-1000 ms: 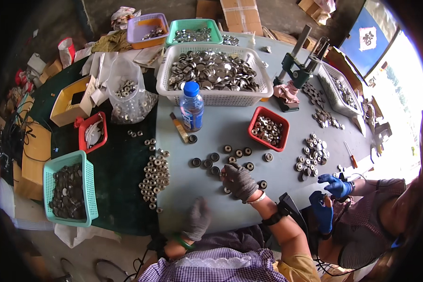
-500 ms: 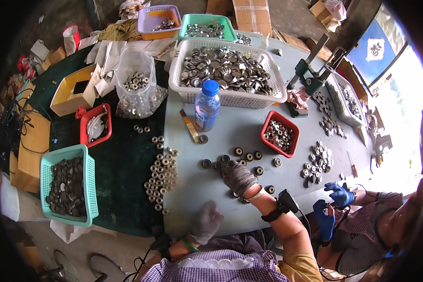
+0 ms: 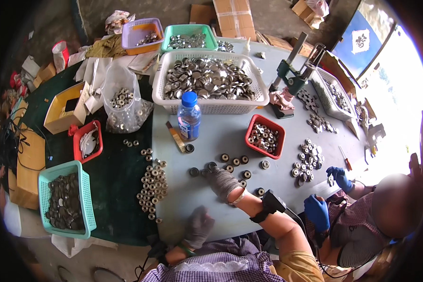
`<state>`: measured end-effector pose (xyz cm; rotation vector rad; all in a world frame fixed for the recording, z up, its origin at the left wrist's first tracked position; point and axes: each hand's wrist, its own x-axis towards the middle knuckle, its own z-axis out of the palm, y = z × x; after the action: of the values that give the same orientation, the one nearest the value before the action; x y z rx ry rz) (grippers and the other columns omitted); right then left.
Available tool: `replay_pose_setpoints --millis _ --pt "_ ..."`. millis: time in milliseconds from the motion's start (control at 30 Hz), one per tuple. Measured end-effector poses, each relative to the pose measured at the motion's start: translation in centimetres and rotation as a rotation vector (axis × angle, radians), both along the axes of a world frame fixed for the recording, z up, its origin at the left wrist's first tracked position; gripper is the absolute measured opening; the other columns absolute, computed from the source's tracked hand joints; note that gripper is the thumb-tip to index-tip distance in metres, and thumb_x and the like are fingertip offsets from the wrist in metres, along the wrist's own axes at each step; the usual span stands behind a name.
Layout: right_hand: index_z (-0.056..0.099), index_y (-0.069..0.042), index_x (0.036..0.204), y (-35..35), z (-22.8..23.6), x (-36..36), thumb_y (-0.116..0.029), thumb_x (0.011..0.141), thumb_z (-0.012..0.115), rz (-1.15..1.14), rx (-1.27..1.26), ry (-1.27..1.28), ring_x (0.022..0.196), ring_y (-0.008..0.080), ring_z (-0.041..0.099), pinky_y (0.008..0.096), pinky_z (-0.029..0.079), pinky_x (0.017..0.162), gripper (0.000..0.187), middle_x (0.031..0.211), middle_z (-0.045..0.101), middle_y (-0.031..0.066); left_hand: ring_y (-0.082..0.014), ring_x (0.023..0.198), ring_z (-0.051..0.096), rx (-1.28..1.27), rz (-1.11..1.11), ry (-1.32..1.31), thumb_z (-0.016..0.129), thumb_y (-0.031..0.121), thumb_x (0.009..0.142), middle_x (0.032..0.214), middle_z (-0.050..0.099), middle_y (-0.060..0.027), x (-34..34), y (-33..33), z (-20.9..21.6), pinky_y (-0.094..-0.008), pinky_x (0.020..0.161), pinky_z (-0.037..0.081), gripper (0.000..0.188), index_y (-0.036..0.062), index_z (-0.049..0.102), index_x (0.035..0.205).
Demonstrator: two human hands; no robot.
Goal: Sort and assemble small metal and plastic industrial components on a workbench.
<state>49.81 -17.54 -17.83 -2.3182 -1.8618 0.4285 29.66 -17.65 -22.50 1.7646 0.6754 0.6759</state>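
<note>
My right hand (image 3: 224,183), in a grey knit glove, reaches over the middle of the grey tabletop. Its fingers curl downward beside a black ring (image 3: 212,165), and their tips are hidden. Another black ring (image 3: 194,172) lies just left of them. Beyond and to the right stand several dark round metal pieces with pale centres, one of them a rimmed piece (image 3: 246,174). Close to the table's front edge hovers my left hand (image 3: 199,227), also grey-gloved. Its fingers are bent inward and a bit blurred; whatever they may hold cannot be made out.
A blue-capped bottle (image 3: 189,117) stands before a white basket (image 3: 211,107) heaped with metal discs. Bearing-like rings (image 3: 153,181) cluster on the left, near a turquoise basket (image 3: 90,207). A red bin (image 3: 264,152) sits ahead. At right, a co-worker's blue-gloved hand (image 3: 340,178) handles a small piece.
The whole view has shifted, so the table appears further left and lower. My right hand stays by the black rings, drawn slightly back. The co-worker's hands have moved apart.
</note>
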Motion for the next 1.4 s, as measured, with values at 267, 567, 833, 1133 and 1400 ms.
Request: replay_pose_setpoints --millis 267,567,833,1133,1400 --pt "0.058 -0.004 0.097 -3.9 3.1 10.0 -0.005 0.072 0.060 -0.606 0.399 -0.001 0.090 0.0348 0.059 0.0421 0.049 0.077 0.025 0.095 0.058 0.0188 -0.0147 0.066 0.058 -0.120 0.019 0.053 0.062 0.010 0.080 0.072 0.060 -0.0080 -0.1 0.0 1.0 -0.0312 0.063 0.049 0.022 0.0015 0.056 0.099" --pt "0.066 -0.013 0.107 -3.8 0.8 20.4 -0.036 0.077 0.063 -0.552 -0.107 -0.107 0.092 0.0329 0.063 0.0420 0.050 0.084 0.038 0.099 0.066 0.0156 -0.0086 0.076 0.058 -0.309 0.031 -0.030 0.065 0.002 0.077 0.090 0.061 -0.0039 0.3 -0.5 -0.1 -0.0231 0.070 0.050 0.030 -0.0008 0.056 0.106" --pt "0.063 -0.010 0.102 -7.1 1.5 15.7 -0.016 0.078 0.063 -0.629 0.589 -0.208 0.102 0.0347 0.055 0.0467 0.046 0.084 0.025 0.100 0.063 0.0151 -0.0078 0.080 0.053 -0.459 0.064 -0.064 0.063 -0.004 0.079 0.088 0.055 0.0003 0.6 -0.9 1.9 -0.0223 0.074 0.048 0.030 0.0024 0.054 0.107" --pt "0.061 0.000 0.106 -14.0 5.0 -3.1 -0.009 0.087 0.062 -0.354 0.809 0.908 0.085 0.0133 0.057 0.0289 0.048 0.076 0.022 0.091 0.061 0.0037 -0.0098 0.086 0.054 -0.493 -0.143 -0.283 0.067 -0.002 0.076 0.098 0.055 -0.0022 4.0 -3.5 8.7 -0.0242 0.075 0.048 0.047 0.0055 0.048 0.118" --pt "0.062 0.000 0.100 -16.4 6.0 -6.6 -0.002 0.082 0.067 -0.599 0.692 1.320 0.078 0.0095 0.058 0.0255 0.049 0.071 0.019 0.086 0.063 0.0036 -0.0083 0.087 0.055 -0.673 -0.216 -0.297 0.063 -0.007 0.077 0.096 0.058 0.0005 4.7 -4.1 10.0 -0.0233 0.079 0.048 0.047 0.0063 0.049 0.120"
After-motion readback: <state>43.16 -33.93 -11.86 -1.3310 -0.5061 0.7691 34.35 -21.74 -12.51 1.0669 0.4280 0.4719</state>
